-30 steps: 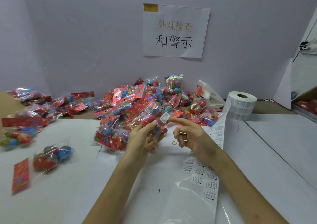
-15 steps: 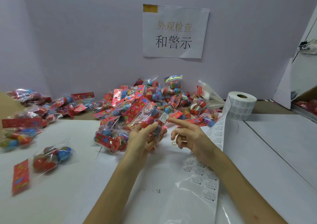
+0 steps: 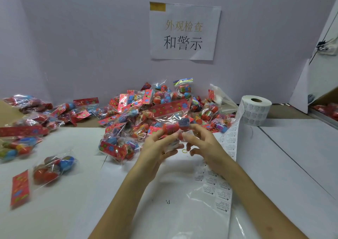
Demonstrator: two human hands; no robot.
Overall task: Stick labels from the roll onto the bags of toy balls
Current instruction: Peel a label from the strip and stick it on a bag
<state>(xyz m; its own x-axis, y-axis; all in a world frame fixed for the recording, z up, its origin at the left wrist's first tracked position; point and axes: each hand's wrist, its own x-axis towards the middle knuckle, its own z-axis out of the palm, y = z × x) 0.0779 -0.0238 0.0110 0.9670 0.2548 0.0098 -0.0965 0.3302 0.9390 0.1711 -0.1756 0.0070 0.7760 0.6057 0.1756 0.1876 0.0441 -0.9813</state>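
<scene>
White tabletop (image 3: 292,165) meets a lilac wall (image 3: 91,37), with a pile of bags (image 3: 146,108) heaped against it. Your left hand (image 3: 157,147) holds one bag of toy balls (image 3: 171,128) up in front of the pile, fingers curled round its lower part. Your right hand (image 3: 206,145) reaches the same bag, thumb and forefinger close together by its blurred label (image 3: 183,123); blur hides whether they pinch. The label roll (image 3: 256,110) stands at right, its strip (image 3: 228,147) trailing under your right forearm.

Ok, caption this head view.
Left hand and right hand hold a bag of toy balls, label roll at right.
</scene>
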